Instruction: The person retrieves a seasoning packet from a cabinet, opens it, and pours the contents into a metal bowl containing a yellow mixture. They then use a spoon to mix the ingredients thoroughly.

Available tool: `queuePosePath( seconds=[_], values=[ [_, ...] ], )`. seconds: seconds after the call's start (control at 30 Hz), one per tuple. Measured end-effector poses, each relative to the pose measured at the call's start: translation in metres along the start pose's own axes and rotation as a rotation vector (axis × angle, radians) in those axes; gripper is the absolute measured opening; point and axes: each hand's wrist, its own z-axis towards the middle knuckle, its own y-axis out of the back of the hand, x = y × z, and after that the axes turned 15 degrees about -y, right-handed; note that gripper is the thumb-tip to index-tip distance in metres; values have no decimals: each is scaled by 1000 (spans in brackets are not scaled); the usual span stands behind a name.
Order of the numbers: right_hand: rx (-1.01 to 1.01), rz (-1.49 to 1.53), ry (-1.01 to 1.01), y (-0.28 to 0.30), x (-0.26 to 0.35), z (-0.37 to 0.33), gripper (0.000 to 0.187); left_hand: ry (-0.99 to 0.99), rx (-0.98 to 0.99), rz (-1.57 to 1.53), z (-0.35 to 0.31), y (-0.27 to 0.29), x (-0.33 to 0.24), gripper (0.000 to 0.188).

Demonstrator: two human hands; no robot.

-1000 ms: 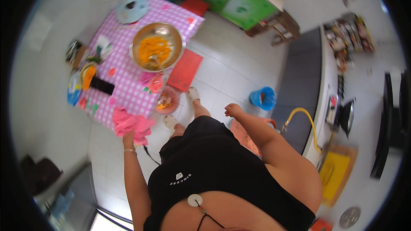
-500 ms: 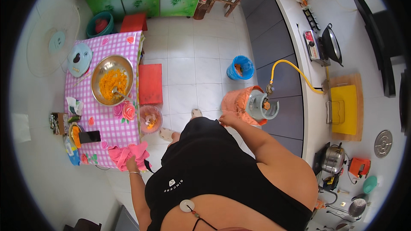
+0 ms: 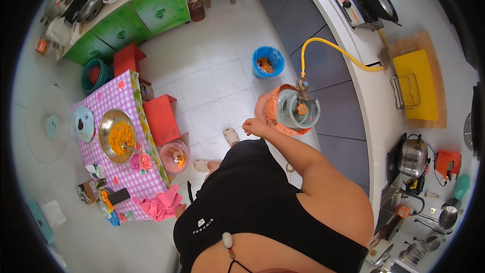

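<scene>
Black top (image 3: 237, 182), lower left of right grip (image 3: 256, 127): one short line of white capitals, legible, slanting and inverted from this view; small white emblem (image 3: 201, 222) beside it. Portable stove (image 3: 346, 7), upper right of right grip: red-and-white panel, print too small to read. Blue packet (image 3: 112, 218), lower left of right grip: print unreadable.

By left hand (image 3: 180, 211): one pink cloth (image 3: 159, 205); farther ahead, two red stools (image 3: 161, 120); near right hand (image 3: 256, 128): one gas cylinder (image 3: 298, 110).
</scene>
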Motion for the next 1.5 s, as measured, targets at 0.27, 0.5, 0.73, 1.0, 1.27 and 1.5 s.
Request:
queuePosePath(
  seconds=[0.27, 0.5, 0.73, 1.0, 1.27, 1.5],
  values=[
    [-182, -163, 203, 66, -26, -14, 28, 99, -101, -303, 87, 89, -92, 19],
    [-179, 258, 81, 125, -18, -6, 24, 489, -253, -830, 170, 152, -170, 21],
    [-63, 447, 153, 178, 81, 18, 26, -311, 176, 306, 185, 120, -72, 27],
    [-158, 778, 183, 268, 201, 49, 23, -104, 158, -166, 347, 157, -83, 27],
    [38, 1604, 261, 360, 185, 110, 23, 377, 109, -578, 442, 288, -44, 26],
    [-367, 2045, 260, 476, 164, 150, 26, 414, -213, -671, 610, 417, -165, 20]
  ],
)
